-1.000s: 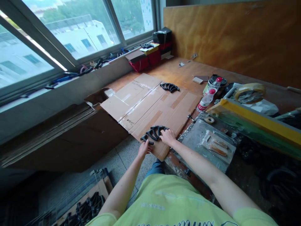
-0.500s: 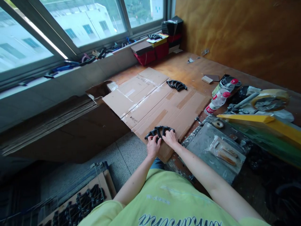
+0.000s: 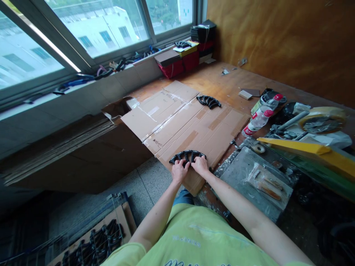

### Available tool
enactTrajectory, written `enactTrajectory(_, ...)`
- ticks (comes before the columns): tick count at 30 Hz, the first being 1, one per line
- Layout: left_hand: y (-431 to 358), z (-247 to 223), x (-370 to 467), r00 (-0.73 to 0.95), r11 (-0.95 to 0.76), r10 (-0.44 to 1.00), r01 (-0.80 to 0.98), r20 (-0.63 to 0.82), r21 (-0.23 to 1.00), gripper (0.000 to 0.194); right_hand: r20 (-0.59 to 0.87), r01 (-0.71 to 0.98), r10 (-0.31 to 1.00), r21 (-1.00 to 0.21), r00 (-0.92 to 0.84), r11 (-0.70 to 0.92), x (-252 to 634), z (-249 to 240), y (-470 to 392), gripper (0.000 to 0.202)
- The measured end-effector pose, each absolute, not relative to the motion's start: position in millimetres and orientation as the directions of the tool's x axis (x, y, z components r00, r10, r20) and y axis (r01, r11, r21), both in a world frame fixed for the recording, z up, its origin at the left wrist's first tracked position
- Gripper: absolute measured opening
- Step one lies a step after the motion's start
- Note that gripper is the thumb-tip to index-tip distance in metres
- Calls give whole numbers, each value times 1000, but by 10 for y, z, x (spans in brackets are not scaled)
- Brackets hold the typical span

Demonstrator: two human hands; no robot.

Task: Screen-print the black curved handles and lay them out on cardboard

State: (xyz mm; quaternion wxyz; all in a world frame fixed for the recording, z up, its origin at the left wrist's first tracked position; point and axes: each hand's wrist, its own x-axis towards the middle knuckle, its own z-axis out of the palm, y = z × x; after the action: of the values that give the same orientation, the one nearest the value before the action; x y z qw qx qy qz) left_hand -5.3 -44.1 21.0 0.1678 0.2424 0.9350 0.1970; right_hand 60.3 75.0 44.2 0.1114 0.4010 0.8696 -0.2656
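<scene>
A fan of black curved pieces (image 3: 186, 154) lies near the front corner of the flattened cardboard sheet (image 3: 177, 129). My left hand (image 3: 180, 170) has its fingers closed on the lower left part of this fan. On its right part, my right hand (image 3: 200, 165) grips it with bent fingers, close beside the left. Both hands partly hide the lower ends of the pieces. Another group of black curved pieces (image 3: 208, 101) rests on the far right part of the cardboard, touched by neither hand.
To the right stand plastic bottles (image 3: 256, 123), a tape roll (image 3: 321, 120), a yellow bar (image 3: 296, 144) and a grey plate (image 3: 235, 170). Red boxes (image 3: 172, 68) are at the back. Stacked cardboard (image 3: 69, 155) leans left; a rack of black pieces (image 3: 94, 240) is lower left.
Both hands remain on the near fan, which has shifted and spread very slightly to the left. The view has moved a little.
</scene>
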Motion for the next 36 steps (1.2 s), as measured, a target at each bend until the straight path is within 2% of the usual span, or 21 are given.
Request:
enactTrajectory(3,-375,209,-123,-830,809,526,420,-187,412,44,-387,769,671,-413,-633,488,584,350,744,34)
enactTrajectory(7,-118,213,-446,-790,754,607,539,-85,375,43,-286,767,750,-478,-596,428,377,258,885,34)
enactTrajectory(12,692,284,-1243,-662,618,749,700,0,358,40,-205,797,837,-481,-508,366,-249,253,1524,33)
enactTrajectory(15,1318,312,-1760,-562,526,827,775,2,350,40,-174,820,871,-460,-460,341,-663,249,2017,35)
enactTrajectory(18,1898,282,-2179,-483,457,876,820,-14,345,39,-190,843,894,-457,-405,285,-1005,227,2461,38)
enactTrajectory(21,2370,225,-2475,-433,409,901,845,-7,344,39,-246,835,908,-524,-338,169,-1247,219,2827,41)
enactTrajectory(25,2760,175,-2701,-390,362,920,866,15,346,41,-267,787,912,-610,-311,90,-1413,263,3163,61)
enactTrajectory(27,2802,130,-2733,-378,343,925,873,35,347,47,-267,754,907,-652,-326,79,-1417,293,3219,68)
enactTrajectory(29,2718,43,-2690,-390,324,913,872,122,368,56,-268,727,902,-683,-338,69,-1337,311,3166,69)
enactTrajectory(32,2387,-160,-2492,-454,287,830,846,324,450,61,-231,668,896,-739,-378,91,-1010,315,2864,58)
enactTrajectory(36,1810,-395,-2154,-476,250,796,821,373,514,62,-129,526,868,-834,-479,167,-252,414,2197,36)
